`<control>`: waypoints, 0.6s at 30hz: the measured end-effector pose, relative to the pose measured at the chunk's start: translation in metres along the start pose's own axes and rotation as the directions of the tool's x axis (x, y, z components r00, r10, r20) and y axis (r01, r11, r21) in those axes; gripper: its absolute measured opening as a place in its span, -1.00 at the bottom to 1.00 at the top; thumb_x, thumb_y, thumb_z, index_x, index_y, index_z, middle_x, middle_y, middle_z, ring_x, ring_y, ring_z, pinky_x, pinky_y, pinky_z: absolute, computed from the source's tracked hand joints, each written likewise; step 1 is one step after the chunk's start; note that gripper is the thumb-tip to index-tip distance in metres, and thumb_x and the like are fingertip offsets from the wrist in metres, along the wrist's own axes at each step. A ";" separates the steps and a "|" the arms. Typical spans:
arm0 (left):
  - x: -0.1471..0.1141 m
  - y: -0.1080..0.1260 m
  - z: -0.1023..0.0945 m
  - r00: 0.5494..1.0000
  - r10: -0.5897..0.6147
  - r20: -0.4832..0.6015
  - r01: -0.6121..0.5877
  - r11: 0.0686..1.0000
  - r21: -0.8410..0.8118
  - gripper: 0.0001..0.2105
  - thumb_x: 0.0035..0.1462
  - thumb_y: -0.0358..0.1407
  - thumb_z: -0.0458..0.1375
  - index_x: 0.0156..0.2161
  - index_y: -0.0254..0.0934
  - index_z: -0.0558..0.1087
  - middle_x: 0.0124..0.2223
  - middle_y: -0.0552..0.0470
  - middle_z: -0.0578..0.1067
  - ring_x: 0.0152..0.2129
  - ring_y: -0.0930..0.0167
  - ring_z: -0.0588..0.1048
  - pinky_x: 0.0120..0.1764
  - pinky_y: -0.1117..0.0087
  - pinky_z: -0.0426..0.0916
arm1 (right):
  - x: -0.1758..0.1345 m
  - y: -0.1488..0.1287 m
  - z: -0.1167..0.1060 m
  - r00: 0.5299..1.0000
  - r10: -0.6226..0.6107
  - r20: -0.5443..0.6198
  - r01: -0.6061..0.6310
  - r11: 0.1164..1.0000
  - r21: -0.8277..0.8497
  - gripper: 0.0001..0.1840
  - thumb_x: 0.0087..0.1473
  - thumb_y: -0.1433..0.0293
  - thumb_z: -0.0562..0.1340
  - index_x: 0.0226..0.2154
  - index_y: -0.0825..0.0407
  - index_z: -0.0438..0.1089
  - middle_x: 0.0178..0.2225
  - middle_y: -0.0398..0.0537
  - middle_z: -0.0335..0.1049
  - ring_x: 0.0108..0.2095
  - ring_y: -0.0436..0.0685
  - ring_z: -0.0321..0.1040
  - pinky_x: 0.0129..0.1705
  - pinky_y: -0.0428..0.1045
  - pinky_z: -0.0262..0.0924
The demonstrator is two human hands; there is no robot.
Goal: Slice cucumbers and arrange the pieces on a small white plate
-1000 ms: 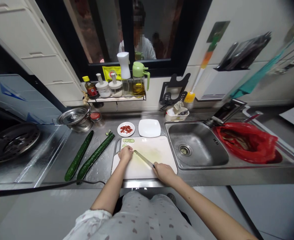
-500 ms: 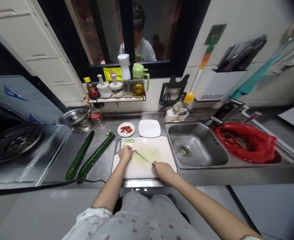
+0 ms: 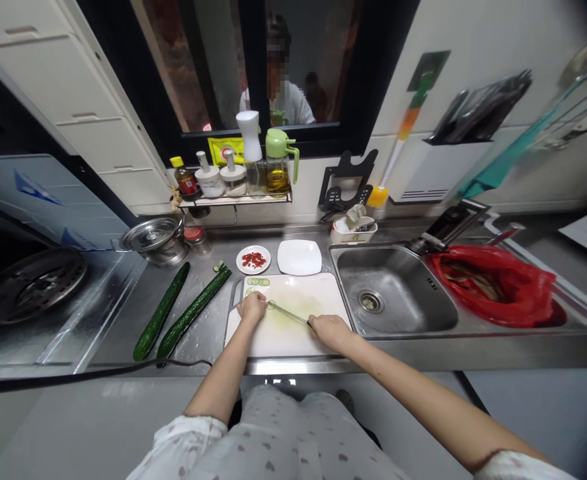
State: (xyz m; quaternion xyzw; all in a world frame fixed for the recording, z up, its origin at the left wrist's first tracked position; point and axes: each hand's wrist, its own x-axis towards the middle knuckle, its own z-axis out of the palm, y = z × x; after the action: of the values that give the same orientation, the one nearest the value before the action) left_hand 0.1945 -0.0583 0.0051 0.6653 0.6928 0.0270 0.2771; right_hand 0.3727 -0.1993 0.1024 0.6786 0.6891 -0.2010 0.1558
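Just below the middle of the frame, a white cutting board [image 3: 293,345] lies on the steel counter [image 3: 123,320], with the person's two bare hands over it. The right hand [image 3: 330,332], lower right on the board, has its fingers wrapped around the handle of a kitchen knife [image 3: 293,315], with no gap showing in the grip. The blade slants toward the upper left, and a thin cucumber slice [image 3: 272,305] sits at its tip. The left hand [image 3: 252,306], at the board's left side, has its fingers curled with the tips close together, near that slice (whether they pinch a piece of cucumber, I cannot tell, as the fingers hide it). More cucumber slices [image 3: 258,282] lie in a row at the board's upper left corner.

Left of the board, two long cucumbers [image 3: 193,315] lie slanting side by side, apart from each other, with small cucumber pieces [image 3: 218,266] near the upper end of the right-hand one. Just above the board stand a small white dish [image 3: 240,267] of chopped red pieces [image 3: 254,259] and a white rectangular plate [image 3: 299,257]. To the right of the board is a steel sink [image 3: 408,300], with a red plastic bag [image 3: 523,297] at the right of the frame; a lidded steel pot [image 3: 158,243] stands at the upper left of the counter.
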 end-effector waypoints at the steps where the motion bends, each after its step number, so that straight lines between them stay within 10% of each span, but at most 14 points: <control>1: 0.000 0.000 0.000 1.000 0.001 0.000 -0.001 1.000 0.001 -0.87 -0.04 -0.21 0.20 -0.30 -0.06 0.49 -0.20 0.09 0.58 -0.12 0.31 0.48 -0.08 0.28 0.22 | 0.000 0.000 -0.002 1.000 -0.003 0.003 0.003 1.000 -0.006 -0.67 0.18 0.41 0.02 -0.09 0.15 0.37 -0.15 0.24 0.47 -0.09 0.23 0.42 -0.11 0.04 0.20; 18: -0.006 -0.001 0.004 0.998 0.059 -0.024 -0.058 0.998 0.025 -0.86 0.03 -0.27 0.14 -0.25 -0.07 0.47 -0.21 0.07 0.58 -0.12 0.31 0.48 -0.04 0.26 0.17 | -0.022 0.030 0.029 1.000 0.010 -0.020 -0.009 0.997 0.075 -0.68 0.22 0.31 -0.01 -0.13 0.10 0.36 -0.21 0.20 0.47 -0.14 0.23 0.42 -0.17 0.01 0.15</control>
State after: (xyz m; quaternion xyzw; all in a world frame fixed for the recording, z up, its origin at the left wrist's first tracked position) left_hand 0.1955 -0.0655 0.0033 0.6883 0.6767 0.0349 0.2592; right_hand 0.4020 -0.2324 0.0856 0.6893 0.6793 -0.2191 0.1239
